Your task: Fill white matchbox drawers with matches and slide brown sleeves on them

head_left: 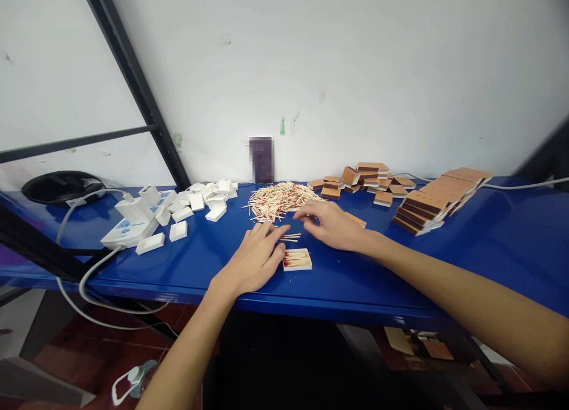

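Note:
A white matchbox tray (pixel 297 260) filled with red-tipped matches lies on the blue shelf (pixel 489 244). My left hand (pixel 256 259) rests flat beside the tray's left end, fingers stretched out and touching it. My right hand (pixel 331 223) lies palm down just past the tray, its fingers reaching left toward a few loose matches (pixel 291 237). Behind both hands spreads a large pile of matches (pixel 278 199). Whether the right fingers pinch any match is hidden.
Several empty white trays (pixel 195 205) lie at the left, by a white power strip (pixel 128 226) with cables. Brown matchbox sleeves lie in a loose heap (pixel 364 182) and a stacked row (pixel 438 202) at the right. A black metal frame (pixel 133 78) leans at the left.

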`<state>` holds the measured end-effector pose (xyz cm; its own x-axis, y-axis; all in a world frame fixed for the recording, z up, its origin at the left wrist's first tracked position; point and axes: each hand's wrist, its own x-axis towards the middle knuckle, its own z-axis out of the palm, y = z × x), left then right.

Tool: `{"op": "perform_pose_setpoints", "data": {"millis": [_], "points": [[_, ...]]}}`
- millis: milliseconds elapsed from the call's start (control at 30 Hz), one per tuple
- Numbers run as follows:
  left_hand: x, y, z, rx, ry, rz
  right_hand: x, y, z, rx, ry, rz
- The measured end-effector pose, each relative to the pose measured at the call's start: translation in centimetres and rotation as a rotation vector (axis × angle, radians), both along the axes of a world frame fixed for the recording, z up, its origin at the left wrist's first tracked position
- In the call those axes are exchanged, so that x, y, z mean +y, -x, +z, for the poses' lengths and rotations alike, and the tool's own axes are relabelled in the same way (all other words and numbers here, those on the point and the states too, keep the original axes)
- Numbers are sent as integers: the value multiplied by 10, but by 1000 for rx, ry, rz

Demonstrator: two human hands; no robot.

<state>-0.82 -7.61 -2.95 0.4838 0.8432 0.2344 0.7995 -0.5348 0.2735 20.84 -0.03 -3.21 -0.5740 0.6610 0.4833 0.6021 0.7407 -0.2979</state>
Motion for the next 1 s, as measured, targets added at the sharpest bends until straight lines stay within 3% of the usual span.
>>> {"op": "perform_pose_setpoints", "data": {"millis": [167,267,700,1000], "points": [[7,7,-4,44,-88,202,7,-15,7,-176,-35,-236],[8,7,-4,65,-74,214,5,-16,6,-289,-17,-280],[7,4,-5,100,-98,151,20,-19,-8,-384,-65,-177],[7,4,-4,98,-78,122,17,-15,-6,-368,-90,-122]]}}
